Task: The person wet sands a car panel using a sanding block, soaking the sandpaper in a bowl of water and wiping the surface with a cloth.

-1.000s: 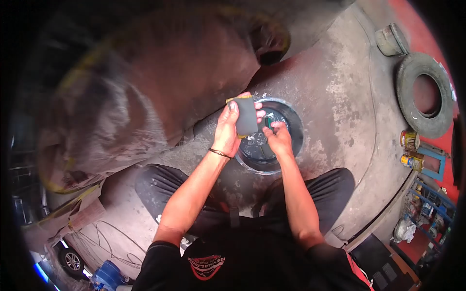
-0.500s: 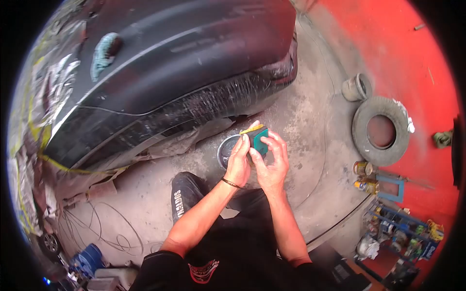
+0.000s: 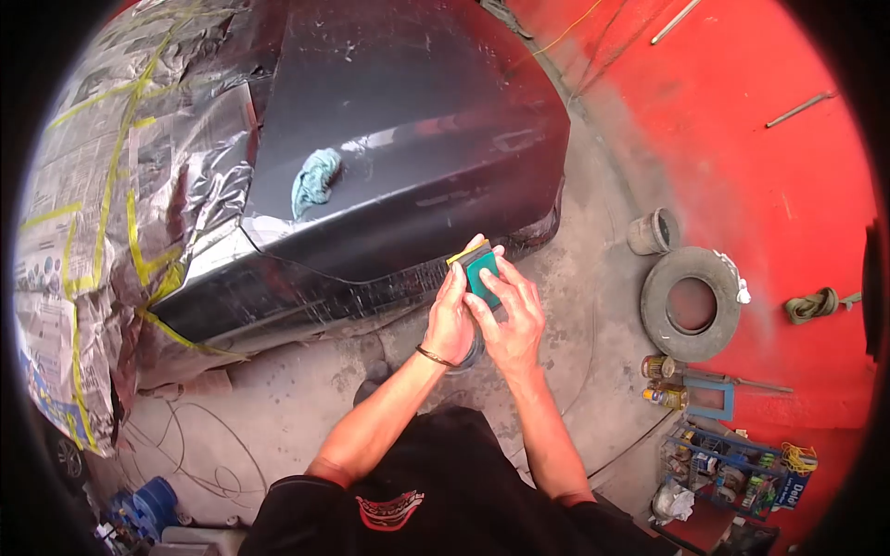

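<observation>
A green sanding block [image 3: 481, 278], with a dark sheet that looks like sandpaper and a yellow edge along its far left side, is held between both hands. My left hand [image 3: 450, 320] grips its left edge, thumb up along the side. My right hand [image 3: 514, 320] closes on the right, fingers bent over the green face. Beyond them is a dark car body panel [image 3: 399, 204] with scuffed, whitish marks. A crumpled light-blue cloth [image 3: 317, 180] lies on the panel. Below my hands a bucket [image 3: 471, 356] shows only in part.
Paper and foil masking [image 3: 120, 185] with yellow tape covers the car at left. On the right stand a grey bucket [image 3: 653, 232], a tyre [image 3: 660, 320], small cans [image 3: 658, 367] and a blue crate [image 3: 691, 454] of supplies. A hose [image 3: 222, 477] trails over the floor at lower left.
The view has tilted up, showing more of the masked car and the panel's top. Both hands still hold the sanding block, its green face now turned more toward me.
</observation>
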### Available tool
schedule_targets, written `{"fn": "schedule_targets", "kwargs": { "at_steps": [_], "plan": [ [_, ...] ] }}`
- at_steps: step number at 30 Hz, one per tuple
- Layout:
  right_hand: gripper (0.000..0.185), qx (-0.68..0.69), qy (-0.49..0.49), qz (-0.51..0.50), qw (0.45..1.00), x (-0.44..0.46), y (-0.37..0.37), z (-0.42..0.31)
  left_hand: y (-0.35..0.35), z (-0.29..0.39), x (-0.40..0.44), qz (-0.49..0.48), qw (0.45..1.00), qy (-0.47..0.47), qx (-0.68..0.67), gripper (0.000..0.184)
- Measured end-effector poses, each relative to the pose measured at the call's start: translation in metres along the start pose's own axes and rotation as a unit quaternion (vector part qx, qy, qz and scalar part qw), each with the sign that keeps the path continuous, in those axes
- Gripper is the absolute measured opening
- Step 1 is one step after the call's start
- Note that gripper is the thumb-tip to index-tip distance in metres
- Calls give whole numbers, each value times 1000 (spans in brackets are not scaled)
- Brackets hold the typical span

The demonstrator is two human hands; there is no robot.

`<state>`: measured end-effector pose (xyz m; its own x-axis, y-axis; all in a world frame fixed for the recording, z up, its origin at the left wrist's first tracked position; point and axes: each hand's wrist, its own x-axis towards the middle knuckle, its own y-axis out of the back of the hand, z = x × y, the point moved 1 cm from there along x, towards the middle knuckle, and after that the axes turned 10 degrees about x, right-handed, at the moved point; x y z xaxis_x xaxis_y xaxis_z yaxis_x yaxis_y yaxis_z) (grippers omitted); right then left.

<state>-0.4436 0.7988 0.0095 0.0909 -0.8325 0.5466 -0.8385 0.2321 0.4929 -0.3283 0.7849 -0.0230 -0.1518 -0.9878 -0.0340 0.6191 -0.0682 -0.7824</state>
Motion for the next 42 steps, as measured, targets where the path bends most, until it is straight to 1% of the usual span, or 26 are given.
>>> {"fn": "schedule_targets", "kwargs": {
  "at_steps": [1, 5, 8, 9, 12, 14, 16, 17, 20, 21, 24, 27, 28, 30, 31, 32, 34, 35, 38, 39, 42],
  "plan": [
    [44, 2, 4, -9, 1000, 12, -6, -4, 4, 14, 5, -19, 1000, -3, 3, 65],
    [40, 17, 7, -6, 1000, 54, -41, -14, 15, 67, 32, -26, 999, 29, -15, 67],
    [40, 69, -22, 13, 997, 74, -67, -9, 40, 96, 53, -85, 983, 65, -150, 66],
    [41, 108, -50, 18, 993, 80, -73, -8, 46, 105, 59, -113, 968, 76, -210, 64],
    [42, 158, -52, 14, 986, 97, -87, -9, 62, 124, 70, -137, 975, 72, -160, 63],
    [43, 155, -29, -1, 987, 109, -96, -10, 71, 132, 79, -143, 979, 63, -131, 67],
    [43, 165, 3, -6, 986, 122, -106, -13, 76, 141, 86, -140, 986, 39, -77, 71],
    [42, 163, 10, -9, 987, 129, -111, -16, 79, 147, 92, -136, 987, 38, -71, 83],
    [41, 197, -6, -15, 980, 140, -123, -13, 88, 158, 108, -136, 990, 20, -22, 87],
    [40, 179, -18, -25, 983, 145, -124, -17, 91, 161, 115, -151, 988, 29, -18, 87],
    [38, 137, -7, -30, 990, 159, -126, -25, 95, 166, 125, -137, 991, 5, 0, 84],
    [43, 154, -17, -32, 987, 169, -135, -39, 96, 180, 131, -122, 992, -28, 8, 80],
    [44, 110, 10, -43, 993, 176, -138, -46, 100, 185, 134, -127, 991, -35, 6, 76],
    [48, 17, 67, -59, 996, 190, -140, -57, 103, 196, 135, -126, 990, -37, -43, 72],
    [50, 50, 19, -39, 998, 196, -148, -59, 100, 204, 132, -125, 989, -35, -70, 67],
    [47, 126, -41, -45, 990, 204, -154, -63, 104, 208, 133, -106, 991, -42, -75, 65],
    [45, 214, -110, -99, 966, 224, -167, -49, 115, 214, 138, -70, 992, -55, -87, 62],
    [41, 282, -139, -123, 941, 232, -174, -47, 119, 217, 141, -59, 991, -65, -105, 54],
    [40, 313, -190, -207, 907, 259, -183, -53, 132, 235, 153, -75, 988, -86, -101, 49],
    [35, 309, -191, -218, 906, 264, -187, -47, 133, 241, 155, -60, 991, -90, -78, 47],
    [27, 432, -212, -194, 855, 277, -194, -23, 122, 258, 164, -11, 998, -65, 4, 48]
  ]
}}
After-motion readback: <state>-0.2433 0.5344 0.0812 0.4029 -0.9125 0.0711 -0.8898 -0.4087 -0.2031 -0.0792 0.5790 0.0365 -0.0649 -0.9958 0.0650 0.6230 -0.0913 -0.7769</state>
